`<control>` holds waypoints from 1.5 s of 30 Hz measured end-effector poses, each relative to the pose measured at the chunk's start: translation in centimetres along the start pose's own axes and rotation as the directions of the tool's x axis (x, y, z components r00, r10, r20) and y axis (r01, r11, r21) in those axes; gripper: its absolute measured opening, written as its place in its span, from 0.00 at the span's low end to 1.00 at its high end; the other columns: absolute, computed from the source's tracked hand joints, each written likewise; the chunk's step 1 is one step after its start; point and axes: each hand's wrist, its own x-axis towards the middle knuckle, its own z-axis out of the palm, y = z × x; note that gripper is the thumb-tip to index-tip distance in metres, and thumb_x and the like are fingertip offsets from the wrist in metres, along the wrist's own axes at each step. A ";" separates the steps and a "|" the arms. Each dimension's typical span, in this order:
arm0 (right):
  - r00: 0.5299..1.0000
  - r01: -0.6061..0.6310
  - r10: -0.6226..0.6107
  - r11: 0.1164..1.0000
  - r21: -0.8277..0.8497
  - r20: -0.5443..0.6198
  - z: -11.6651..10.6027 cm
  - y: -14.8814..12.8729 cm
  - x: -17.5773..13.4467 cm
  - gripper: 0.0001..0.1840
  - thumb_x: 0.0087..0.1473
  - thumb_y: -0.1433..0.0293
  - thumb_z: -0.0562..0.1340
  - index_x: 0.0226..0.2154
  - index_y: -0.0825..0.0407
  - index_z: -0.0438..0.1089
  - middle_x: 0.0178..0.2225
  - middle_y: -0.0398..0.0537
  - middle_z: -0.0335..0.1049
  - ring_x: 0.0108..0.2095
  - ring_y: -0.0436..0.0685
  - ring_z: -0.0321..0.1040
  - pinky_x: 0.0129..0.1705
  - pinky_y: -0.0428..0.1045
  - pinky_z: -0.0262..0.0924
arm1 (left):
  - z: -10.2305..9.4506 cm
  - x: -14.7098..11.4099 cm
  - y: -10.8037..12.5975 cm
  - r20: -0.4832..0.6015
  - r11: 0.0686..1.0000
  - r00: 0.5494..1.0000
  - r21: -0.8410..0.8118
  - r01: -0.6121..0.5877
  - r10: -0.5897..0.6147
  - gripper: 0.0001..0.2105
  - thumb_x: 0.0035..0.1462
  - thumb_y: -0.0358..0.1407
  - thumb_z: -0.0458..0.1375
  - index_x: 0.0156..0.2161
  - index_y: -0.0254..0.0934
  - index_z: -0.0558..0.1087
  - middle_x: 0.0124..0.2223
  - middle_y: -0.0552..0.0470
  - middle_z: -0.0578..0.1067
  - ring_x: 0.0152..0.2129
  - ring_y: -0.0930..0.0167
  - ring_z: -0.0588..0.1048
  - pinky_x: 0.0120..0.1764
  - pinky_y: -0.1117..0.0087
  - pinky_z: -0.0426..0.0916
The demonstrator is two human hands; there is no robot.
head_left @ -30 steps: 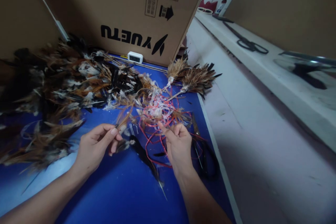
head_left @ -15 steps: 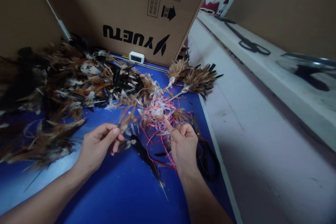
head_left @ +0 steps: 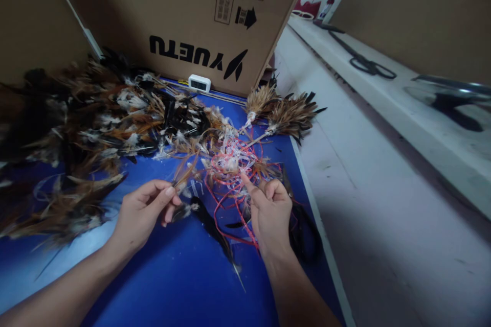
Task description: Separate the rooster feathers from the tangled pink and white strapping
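Observation:
My left hand (head_left: 143,212) is closed, pinching a few thin orange-brown feathers (head_left: 186,172) between thumb and fingertips. Below its fingers, a dark feather (head_left: 210,225) with a pale quill lies on the blue table (head_left: 180,281). My right hand (head_left: 270,209) has its index finger stretched toward a tangle of red string and clear strips (head_left: 232,158). Its other fingers are curled in, and whatever they may hold is hidden. Black-handled scissors (head_left: 305,232) lie partly behind this hand.
A big heap of loose feathers (head_left: 126,117) covers the left and back. Two feather bundles on sticks (head_left: 291,115) lie at the back right. A cardboard box (head_left: 184,5) stands behind a small white digital display (head_left: 199,83). More scissors (head_left: 370,66) rest on the ledge.
My right hand has shifted very slightly to the right. The left hand and its feathers look the same.

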 end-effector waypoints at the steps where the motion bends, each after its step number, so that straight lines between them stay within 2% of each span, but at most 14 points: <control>1: 1.000 0.005 -0.005 1.000 0.002 0.003 0.0 0.0 0.0 0.24 0.40 0.78 0.67 0.18 0.51 0.48 0.18 0.29 0.44 0.18 0.42 0.38 0.52 0.57 0.65 | 0.0 0.0 0.0 0.001 1.000 1.000 0.002 0.001 -0.001 0.08 0.57 0.38 0.59 0.31 0.36 0.71 0.21 0.56 0.72 0.15 0.77 0.66 0.17 0.77 0.62; 9: 1.000 0.018 -0.017 1.000 -0.026 0.023 -0.1 0.1 -0.1 0.24 0.41 0.76 0.68 0.19 0.51 0.48 0.17 0.29 0.44 0.18 0.41 0.39 0.52 0.57 0.65 | 0.1 0.0 0.0 -0.008 1.000 1.000 0.002 0.012 -0.012 0.08 0.57 0.39 0.59 0.32 0.36 0.71 0.22 0.55 0.74 0.14 0.77 0.66 0.17 0.76 0.62; 18: 1.000 -0.016 0.016 1.000 -0.013 0.012 0.0 -0.1 -0.1 0.23 0.39 0.78 0.68 0.18 0.51 0.49 0.17 0.29 0.44 0.18 0.41 0.43 0.54 0.58 0.63 | 0.1 0.0 0.0 0.002 1.000 1.000 0.007 0.014 -0.014 0.08 0.57 0.39 0.59 0.31 0.35 0.72 0.22 0.54 0.74 0.15 0.76 0.67 0.18 0.76 0.62; 24: 1.000 0.008 -0.008 1.000 -0.018 0.026 -0.1 -0.1 -0.2 0.24 0.40 0.77 0.68 0.18 0.51 0.48 0.18 0.28 0.44 0.18 0.41 0.40 0.54 0.58 0.63 | 0.0 0.0 0.0 0.008 1.000 1.000 0.005 0.014 -0.014 0.08 0.58 0.38 0.59 0.31 0.36 0.72 0.22 0.55 0.73 0.15 0.77 0.67 0.18 0.76 0.62; 31: 0.998 0.036 -0.036 0.999 -0.007 0.050 0.0 -0.2 -0.3 0.24 0.42 0.78 0.67 0.18 0.51 0.48 0.18 0.29 0.43 0.18 0.40 0.42 0.54 0.58 0.64 | 0.1 0.0 0.1 0.011 1.000 1.000 0.013 0.015 -0.015 0.08 0.57 0.39 0.59 0.31 0.35 0.72 0.23 0.54 0.74 0.15 0.77 0.67 0.18 0.77 0.62; 35: 0.996 0.055 -0.055 0.998 0.000 0.066 0.0 -0.2 -0.4 0.24 0.42 0.78 0.67 0.18 0.52 0.48 0.17 0.28 0.45 0.18 0.40 0.40 0.53 0.59 0.66 | 0.1 0.0 0.0 0.015 0.999 1.000 0.027 0.017 -0.018 0.09 0.58 0.40 0.59 0.31 0.36 0.72 0.23 0.56 0.73 0.15 0.78 0.67 0.18 0.77 0.62; 39: 0.997 0.038 -0.040 0.999 0.035 0.066 0.1 -0.3 -0.3 0.25 0.42 0.79 0.68 0.18 0.52 0.48 0.17 0.28 0.46 0.17 0.40 0.41 0.53 0.59 0.65 | -0.1 -0.1 -0.1 0.024 0.999 0.999 0.026 0.023 -0.024 0.10 0.58 0.40 0.59 0.31 0.36 0.71 0.23 0.56 0.73 0.16 0.78 0.67 0.18 0.77 0.62; 42: 0.996 -0.039 0.034 0.997 0.073 0.081 0.3 -0.5 -0.3 0.25 0.43 0.78 0.68 0.19 0.52 0.48 0.17 0.27 0.46 0.16 0.39 0.47 0.53 0.59 0.63 | -0.1 -0.1 -0.1 0.027 0.999 0.999 0.026 0.018 -0.019 0.09 0.58 0.40 0.59 0.31 0.36 0.71 0.24 0.56 0.74 0.16 0.78 0.67 0.18 0.77 0.62; 45: 0.979 -0.151 0.129 0.979 0.134 0.159 0.4 -0.8 -0.3 0.25 0.44 0.76 0.68 0.19 0.51 0.49 0.17 0.29 0.48 0.20 0.43 0.63 0.56 0.60 0.58 | 0.0 0.0 0.0 0.027 0.999 1.000 0.035 0.006 -0.007 0.09 0.58 0.40 0.59 0.31 0.35 0.71 0.24 0.56 0.74 0.16 0.78 0.67 0.18 0.77 0.62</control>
